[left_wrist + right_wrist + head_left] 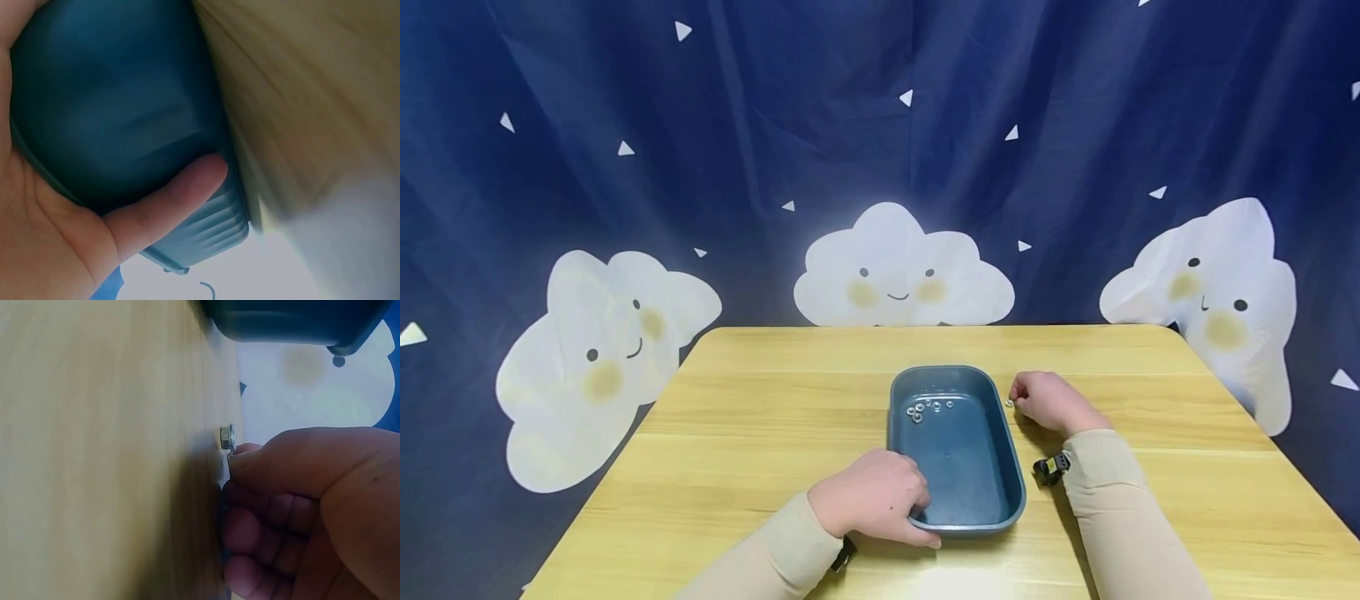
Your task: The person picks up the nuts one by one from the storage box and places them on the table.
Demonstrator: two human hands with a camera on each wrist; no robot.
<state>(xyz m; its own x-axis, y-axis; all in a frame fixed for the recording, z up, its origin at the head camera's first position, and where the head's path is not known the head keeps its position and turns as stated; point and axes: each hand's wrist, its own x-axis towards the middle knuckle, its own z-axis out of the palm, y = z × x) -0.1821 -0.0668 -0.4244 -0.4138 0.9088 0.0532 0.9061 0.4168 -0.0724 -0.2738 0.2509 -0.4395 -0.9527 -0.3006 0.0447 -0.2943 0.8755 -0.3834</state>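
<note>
A dark blue-green rectangular tray (951,528) stands on the wooden table, with several small metal nuts (917,417) toward its far left corner. My left hand (876,496) grips the tray's near left corner, thumb along the outer wall and fingers over the rim. Right of the tray, my right hand (1051,400) is at the table with thumb and index finger close together and the other fingers curled. A flanged nut (227,437) is right at those fingertips in the right wrist view. A small glint shows by the thumb tip; I cannot tell whether the fingers pinch it.
Pale wooden tabletop (760,400) extends left of the tray and beyond the right arm. Behind the table's far edge hangs a dark blue curtain (820,100) printed with white clouds. Black wrist cameras (1049,470) sit under both sleeves.
</note>
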